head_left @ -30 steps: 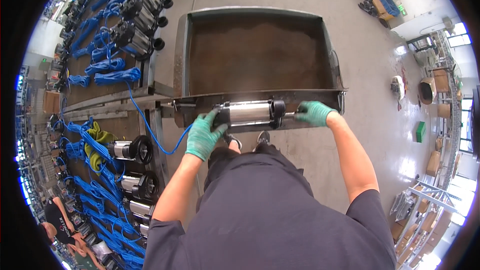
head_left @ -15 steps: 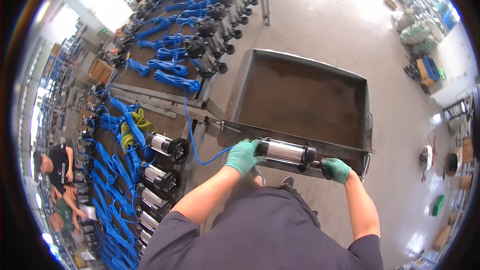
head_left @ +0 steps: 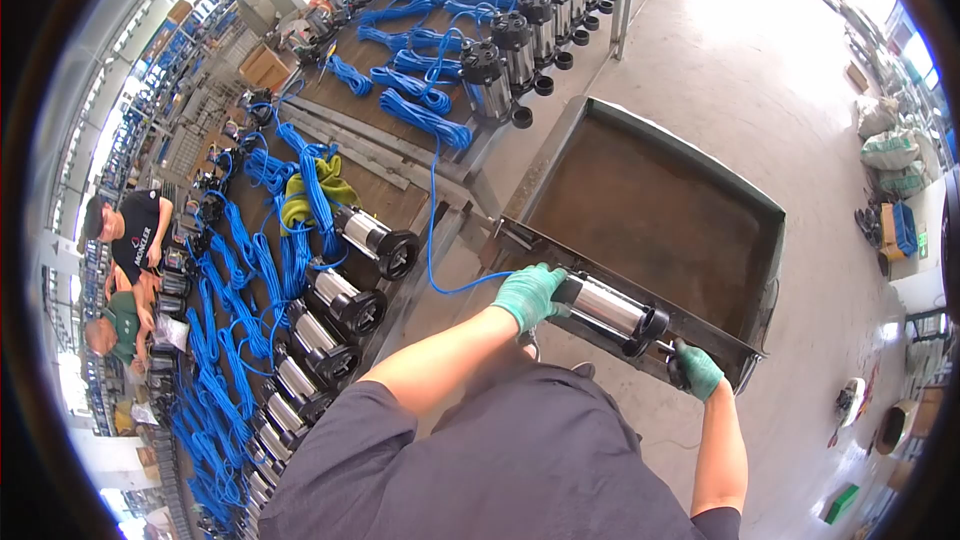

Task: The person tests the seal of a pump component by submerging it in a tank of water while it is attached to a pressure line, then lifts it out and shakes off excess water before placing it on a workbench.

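A submersible pump (head_left: 612, 308), a steel cylinder with black ends, lies on its side across the near ledge of the metal tank (head_left: 690, 323). Gloved in green, my left hand (head_left: 530, 297) grips the pump's black left end, fingers wrapped over it. A blue cable (head_left: 432, 230) runs from beside that hand up to a coil on the left bench. Off the pump's open right end, my right hand (head_left: 700, 372), also gloved, is closed round a dark piece with a short metal shaft (head_left: 664, 346) pointing toward the pump. The fingers partly hide it, so its kind is unclear.
On the left bench lie several similar pumps (head_left: 375, 240) with blue cable coils (head_left: 235, 260) and a yellow-green cloth (head_left: 325, 192). More pumps (head_left: 487, 85) stand upright along the far bench. Two people (head_left: 130, 235) are at the far left. Sacks (head_left: 890, 150) line the right wall.
The view has turned, shifting the benches and tank rightward in the picture. My left hand keeps hold of the pump; my right hand and its dark piece stay close to the pump's right end.
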{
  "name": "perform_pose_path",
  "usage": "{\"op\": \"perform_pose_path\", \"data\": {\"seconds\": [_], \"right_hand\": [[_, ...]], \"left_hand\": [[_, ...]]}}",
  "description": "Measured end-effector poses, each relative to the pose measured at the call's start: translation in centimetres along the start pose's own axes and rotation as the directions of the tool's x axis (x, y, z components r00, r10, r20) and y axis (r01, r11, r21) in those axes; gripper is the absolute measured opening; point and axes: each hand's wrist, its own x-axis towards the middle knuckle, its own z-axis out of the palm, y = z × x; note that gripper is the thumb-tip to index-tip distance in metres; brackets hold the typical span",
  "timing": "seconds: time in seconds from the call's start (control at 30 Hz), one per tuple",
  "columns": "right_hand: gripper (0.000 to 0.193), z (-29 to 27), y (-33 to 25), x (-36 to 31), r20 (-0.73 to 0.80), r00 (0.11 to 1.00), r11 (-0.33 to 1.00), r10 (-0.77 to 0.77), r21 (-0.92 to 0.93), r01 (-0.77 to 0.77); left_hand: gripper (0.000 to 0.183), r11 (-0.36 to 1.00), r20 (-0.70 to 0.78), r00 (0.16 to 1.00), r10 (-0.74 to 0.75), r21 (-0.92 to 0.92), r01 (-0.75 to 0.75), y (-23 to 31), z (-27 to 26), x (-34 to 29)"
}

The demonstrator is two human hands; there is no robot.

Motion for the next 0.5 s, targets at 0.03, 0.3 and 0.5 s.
{"op": "perform_pose_path", "data": {"seconds": [0.03,0.3,0.5], "right_hand": [[0.031,-0.2,0.9,0.3,-0.091,0.996,0.998,0.017,0.056,-0.012],[0.037,0.0,4.9,1.2,0.016,0.993,0.865,-0.114,0.494,0.091],[0.031,-1.0,3.2,1.8,0.042,0.965,0.888,-0.259,0.402,0.221]], "left_hand": [[0.068,1.000,0.010,1.000,-0.005,0.011,0.005,0.1,0.1,0.1],[0.067,1.000,0.009,1.000,-0.007,0.030,0.007,0.1,0.0,-0.2],[0.065,0.999,0.014,1.000,-0.016,0.028,0.016,-0.1,0.0,-0.1]]}}
